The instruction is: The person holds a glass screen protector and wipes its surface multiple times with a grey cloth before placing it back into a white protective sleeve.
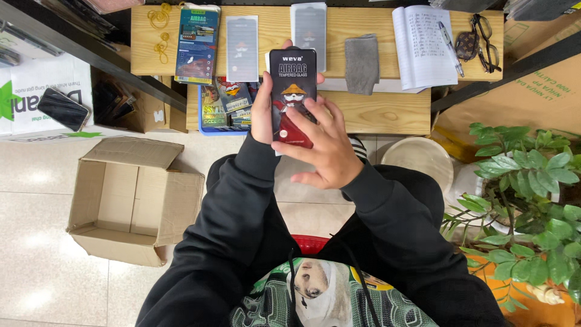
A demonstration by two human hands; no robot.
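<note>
- Packet (293, 91): glossy black card.
- Worktop (387, 112): pale raw wood, matt.
- Cloth (362, 63) at 1 o'clock: grey, soft.
- Box (130, 200) at 9 o'clock: brown corrugated cardboard.
- Floor (36, 242): shiny tile.

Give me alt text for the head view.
Both hands hold a flat black packet upright over a low wooden table: left hand grips its edge, right hand its lower front. An open cardboard box sits on the floor to the left.

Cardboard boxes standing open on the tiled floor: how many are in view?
1. The open brown cardboard box sits on the tiled floor left of the person's knees, flaps spread. A smaller brown carton sits by the wooden bench; others may be hidden under the shelves.
</note>
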